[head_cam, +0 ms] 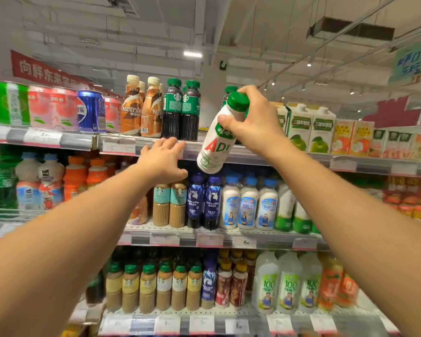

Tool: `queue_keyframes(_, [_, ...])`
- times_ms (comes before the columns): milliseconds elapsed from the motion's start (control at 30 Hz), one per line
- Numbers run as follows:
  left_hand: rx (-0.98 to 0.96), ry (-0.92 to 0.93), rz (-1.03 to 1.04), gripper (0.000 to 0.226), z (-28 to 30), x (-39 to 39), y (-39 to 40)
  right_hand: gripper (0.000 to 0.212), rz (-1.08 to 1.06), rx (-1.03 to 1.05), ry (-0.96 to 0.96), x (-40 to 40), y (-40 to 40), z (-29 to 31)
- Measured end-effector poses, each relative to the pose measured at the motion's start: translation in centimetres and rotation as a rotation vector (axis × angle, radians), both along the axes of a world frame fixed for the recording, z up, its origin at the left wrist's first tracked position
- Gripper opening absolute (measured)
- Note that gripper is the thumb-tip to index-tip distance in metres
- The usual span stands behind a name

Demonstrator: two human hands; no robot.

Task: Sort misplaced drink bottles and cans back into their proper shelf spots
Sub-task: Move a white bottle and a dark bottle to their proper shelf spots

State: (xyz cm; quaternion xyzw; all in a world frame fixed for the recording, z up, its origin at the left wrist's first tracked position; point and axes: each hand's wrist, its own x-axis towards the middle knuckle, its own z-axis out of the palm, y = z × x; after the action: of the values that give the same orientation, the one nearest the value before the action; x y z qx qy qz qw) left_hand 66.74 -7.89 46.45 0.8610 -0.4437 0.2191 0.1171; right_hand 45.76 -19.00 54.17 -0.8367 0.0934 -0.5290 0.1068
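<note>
White plastic with a green cap: that is the AD bottle (215, 139) I hold up in front of the top shelf (229, 152). It hangs tilted, cap up and to the right, bottom down and to the left, just above the blue coffee bottles (206, 203) on the middle shelf. My right hand (250, 122) grips it near the top, with the fingers (254, 93) curled round the neck and cap. I think this bottle does not belong up here with the dark green-cap coffee bottles (181, 110).

My left hand (165, 159) is open. Its fingers are spread and reach toward the edge of the top shelf, and I cannot tell if they touch it.

I think the bottle is full, so it will feel a bit heavy for its size. The plastic looks smooth and may slip. It should be stiff near the cap and softer in the middle. Holding it by the neck lets it swing. I would take it round the middle, on the label, before I set it down. More white bottles with green bottoms (284, 210) stand on the middle shelf to the right. That may be its home.
</note>
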Motion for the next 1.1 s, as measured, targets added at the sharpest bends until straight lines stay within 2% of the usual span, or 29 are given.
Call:
queue_keyframes(167, [-0.061,0.225,-0.138,0.081,-3.7,-3.9,1.0,0.043,0.046,0.062,-0.016,-5.3,0.6,-4.1])
queue_keyframes(267, [-0.107,0.241,-0.162,0.058,-7.3,-7.3,2.8,0.039,0.075,0.109,0.008,-8.5,1.0,-6.7])
queue_keyframes(333, [-0.066,0.265,-0.150,0.044,-8.3,-9.6,4.6,0.039,0.083,0.141,0.029,-10.0,1.1,-8.4])
queue_keyframes(467, [0.102,0.336,-0.137,0.035,-9.3,-13.1,9.1,0.038,0.094,0.206,0.060,-12.2,1.3,-11.0])
queue_keyframes(700, [0.307,0.460,-0.066,0.039,-12.9,-15.2,14.5,0.044,0.158,0.322,0.154,-14.0,1.8,-16.9])
queue_keyframes(867, [0.431,0.540,-0.038,0.034,-15.7,-15.8,17.5,0.036,0.158,0.359,0.220,-14.4,2.8,-20.6])
queue_keyframes(1000, [0.523,0.672,0.034,0.048,-18.1,-14.9,20.6,0.033,0.167,0.371,0.271,-13.9,3.7,-22.2])
queue_keyframes(1100, [0.573,0.702,0.067,0.048,-19.5,-13.5,22.8,0.027,0.182,0.365,0.304,-13.0,4.3,-22.7])
